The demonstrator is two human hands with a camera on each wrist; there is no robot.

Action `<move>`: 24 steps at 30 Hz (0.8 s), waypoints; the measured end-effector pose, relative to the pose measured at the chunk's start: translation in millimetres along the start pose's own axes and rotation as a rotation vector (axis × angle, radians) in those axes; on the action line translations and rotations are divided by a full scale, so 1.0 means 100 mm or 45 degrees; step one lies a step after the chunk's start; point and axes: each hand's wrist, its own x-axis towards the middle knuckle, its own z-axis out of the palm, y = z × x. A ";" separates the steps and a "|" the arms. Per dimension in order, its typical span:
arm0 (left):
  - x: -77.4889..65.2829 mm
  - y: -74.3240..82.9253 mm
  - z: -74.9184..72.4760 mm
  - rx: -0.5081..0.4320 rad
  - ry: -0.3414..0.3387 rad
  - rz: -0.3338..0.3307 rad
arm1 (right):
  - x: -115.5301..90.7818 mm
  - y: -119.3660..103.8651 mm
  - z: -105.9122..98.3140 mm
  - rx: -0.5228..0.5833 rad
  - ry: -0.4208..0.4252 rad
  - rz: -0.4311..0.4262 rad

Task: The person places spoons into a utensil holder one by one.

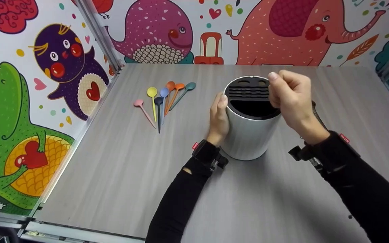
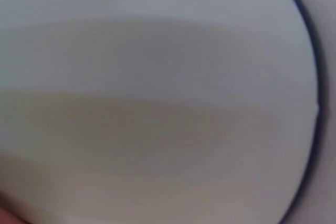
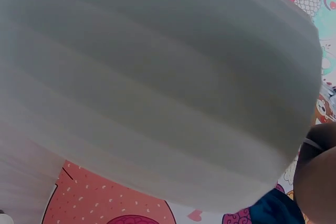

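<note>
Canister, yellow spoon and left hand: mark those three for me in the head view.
Canister (image 1: pixel 247 136): head view, front of its silver wall.
Yellow spoon (image 1: pixel 152 91): head view, on its round bowl.
Left hand (image 1: pixel 219 118): head view, middle of the hand.

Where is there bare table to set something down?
A wide bare patch of table lies in front of the spoons, left of the left sleeve; another between that sleeve and the right sleeve, before the canister. Crowded: among the spoons, and at the canister, between left hand and right hand.
</note>
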 end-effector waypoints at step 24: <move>0.01 0.02 -0.03 -0.072 -0.043 0.001 | -0.08 0.10 0.03 -0.589 -0.033 0.185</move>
